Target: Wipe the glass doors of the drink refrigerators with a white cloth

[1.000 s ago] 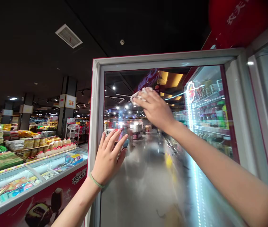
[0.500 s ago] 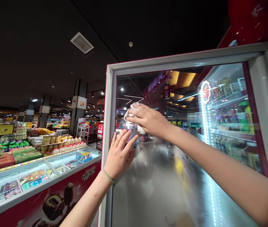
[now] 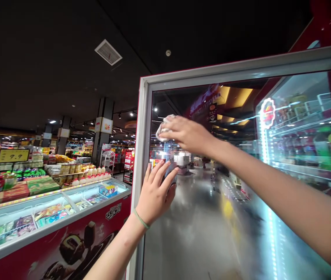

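A glass door [image 3: 189, 225] in a pale metal frame stands before me, reaching up above my hands. My right hand [image 3: 187, 134] presses a crumpled whitish cloth [image 3: 165, 127] to the upper left part of the glass. Its fingers lie over the cloth and are slightly blurred. Lower down, close to the door's left frame bar [image 3: 142, 163], my left hand [image 3: 155, 190] is spread open against the glass, fingers pointing up. A thin green band [image 3: 141, 219] circles the left wrist. Something bluish shows behind these fingers; I cannot make out what it is.
On the left runs a red chest freezer [image 3: 95, 233] with packaged goods inside. Behind it stand stacked jars and boxes [image 3: 41, 184] and a yellow price sign [image 3: 13, 155]. Lit shelves with bottles [image 3: 323, 147] appear in or through the glass at right.
My right hand has slid a little upward on the glass with the cloth. My left hand keeps its place on the door. The whole view has shifted slightly, so things sit farther right.
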Available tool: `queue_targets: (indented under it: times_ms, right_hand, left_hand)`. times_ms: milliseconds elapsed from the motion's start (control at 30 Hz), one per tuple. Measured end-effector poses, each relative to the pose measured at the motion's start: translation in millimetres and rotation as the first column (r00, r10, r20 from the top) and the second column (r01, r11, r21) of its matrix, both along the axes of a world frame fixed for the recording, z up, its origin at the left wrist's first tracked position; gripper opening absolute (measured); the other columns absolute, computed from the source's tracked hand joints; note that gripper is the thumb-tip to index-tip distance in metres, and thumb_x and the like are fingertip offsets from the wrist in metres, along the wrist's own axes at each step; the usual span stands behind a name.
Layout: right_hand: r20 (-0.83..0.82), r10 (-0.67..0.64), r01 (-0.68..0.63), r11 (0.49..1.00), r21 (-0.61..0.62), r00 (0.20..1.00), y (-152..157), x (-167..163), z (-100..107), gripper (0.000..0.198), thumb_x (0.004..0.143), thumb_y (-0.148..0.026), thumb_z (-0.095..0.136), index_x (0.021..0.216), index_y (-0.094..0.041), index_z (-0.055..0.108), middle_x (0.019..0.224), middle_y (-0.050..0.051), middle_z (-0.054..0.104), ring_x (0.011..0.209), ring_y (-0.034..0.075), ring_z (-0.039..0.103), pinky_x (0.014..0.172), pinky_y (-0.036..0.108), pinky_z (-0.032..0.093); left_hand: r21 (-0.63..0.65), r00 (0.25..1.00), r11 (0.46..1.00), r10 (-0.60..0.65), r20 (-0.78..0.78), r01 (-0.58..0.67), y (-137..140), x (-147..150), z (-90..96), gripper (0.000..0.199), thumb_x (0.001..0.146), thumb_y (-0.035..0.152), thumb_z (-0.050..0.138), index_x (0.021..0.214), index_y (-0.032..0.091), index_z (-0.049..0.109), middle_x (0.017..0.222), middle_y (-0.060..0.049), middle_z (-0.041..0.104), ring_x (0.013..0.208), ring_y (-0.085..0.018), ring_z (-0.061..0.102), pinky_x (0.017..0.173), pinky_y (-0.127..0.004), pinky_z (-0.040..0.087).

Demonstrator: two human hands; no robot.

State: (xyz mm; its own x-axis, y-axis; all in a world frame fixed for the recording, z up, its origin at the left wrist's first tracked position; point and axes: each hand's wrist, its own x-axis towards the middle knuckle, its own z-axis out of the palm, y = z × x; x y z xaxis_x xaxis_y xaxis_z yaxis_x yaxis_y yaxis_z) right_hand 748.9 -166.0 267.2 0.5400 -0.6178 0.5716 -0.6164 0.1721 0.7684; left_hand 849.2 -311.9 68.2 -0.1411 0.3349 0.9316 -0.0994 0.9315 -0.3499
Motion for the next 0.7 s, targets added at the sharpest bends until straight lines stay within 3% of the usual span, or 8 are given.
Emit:
queue_targets:
  times_ms: [167,233,300,367,433,533,633,700]
  right_hand:
    - [0.134,0.034,0.006,0.958,-0.287,0.990,-9.1,0.8,31.1,0.056,0.094,-0.006,0.047,0.140,-0.032,0.064,0.155,0.000,0.055,0.152,0.026,0.040,0.128,0.058,0.030]
    - [0.101,0.010,0.014,0.974,-0.227,0.995,-20.2,8.9,20.7,0.052,0.096,-0.007,0.047,0.138,-0.030,0.066,0.152,0.001,0.058,0.152,0.026,0.041,0.128,0.056,0.031]
    - [0.009,-0.025,0.025,0.998,-0.059,1.000,-23.0,13.2,-1.9,0.048,0.096,-0.007,0.051,0.136,-0.029,0.068,0.150,0.002,0.060,0.150,0.024,0.044,0.128,0.051,0.034]
    - [-0.084,-0.019,0.028,0.994,0.107,0.996,-15.2,10.3,-22.6,0.046,0.095,-0.008,0.056,0.133,-0.029,0.070,0.148,0.002,0.062,0.149,0.022,0.045,0.126,0.047,0.036]
    - [-0.116,-0.007,0.026,0.986,0.166,0.993,-2.6,2.5,-27.2,0.047,0.093,-0.007,0.059,0.133,-0.031,0.069,0.149,0.002,0.061,0.149,0.021,0.045,0.126,0.046,0.038]
    - [-0.033,-0.061,0.061,0.998,0.005,0.998,8.0,-6.4,5.7,0.053,0.092,-0.004,0.056,0.138,-0.030,0.066,0.153,0.004,0.058,0.150,0.023,0.044,0.126,0.049,0.037]
    - [0.105,-0.095,0.117,0.966,-0.229,0.990,-0.7,-1.2,55.2,0.055,0.094,-0.004,0.050,0.142,-0.028,0.063,0.156,0.005,0.054,0.152,0.025,0.042,0.128,0.052,0.033]
    - [0.146,-0.097,0.136,0.948,-0.288,0.985,-11.8,7.6,70.1,0.055,0.094,-0.004,0.049,0.142,-0.025,0.063,0.157,0.006,0.053,0.152,0.026,0.041,0.129,0.053,0.031]
  left_hand:
    - [-0.016,1.000,1.000,-0.006,0.010,0.006,-0.2,1.6,-0.1,0.058,0.096,0.018,0.054,0.153,0.027,0.045,0.157,-0.009,0.050,0.154,-0.028,0.035,0.130,-0.057,0.024]
    - [-0.018,1.000,1.000,-0.004,0.022,0.005,-2.2,1.6,-0.1,0.059,0.097,0.018,0.054,0.154,0.027,0.045,0.158,-0.009,0.049,0.154,-0.027,0.035,0.129,-0.056,0.025]
    - [-0.015,1.000,1.000,-0.005,0.030,0.006,-4.4,0.5,-0.1,0.060,0.096,0.018,0.054,0.155,0.028,0.044,0.159,-0.009,0.049,0.154,-0.027,0.035,0.129,-0.056,0.026]
    - [-0.013,1.000,1.000,-0.010,0.025,0.011,-6.2,-1.6,0.0,0.061,0.096,0.018,0.055,0.155,0.028,0.044,0.159,-0.009,0.049,0.154,-0.028,0.035,0.129,-0.057,0.026]
    - [-0.018,1.000,1.000,-0.017,0.011,0.018,-7.2,-3.7,0.2,0.059,0.096,0.018,0.055,0.153,0.028,0.045,0.158,-0.009,0.050,0.153,-0.028,0.037,0.128,-0.057,0.027]
    - [-0.034,1.000,0.999,-0.024,-0.010,0.024,-7.5,-6.0,0.5,0.055,0.096,0.019,0.055,0.151,0.026,0.049,0.156,-0.009,0.052,0.152,-0.028,0.039,0.128,-0.057,0.029]
    - [-0.038,0.999,0.999,-0.023,-0.032,0.022,-7.4,-7.3,0.4,0.056,0.095,0.018,0.055,0.150,0.026,0.050,0.155,-0.009,0.053,0.151,-0.028,0.041,0.127,-0.057,0.031]
    - [-0.039,0.999,0.999,-0.024,-0.048,0.022,-7.5,-8.3,0.2,0.057,0.095,0.018,0.056,0.151,0.027,0.050,0.154,-0.009,0.054,0.150,-0.028,0.043,0.127,-0.056,0.033]
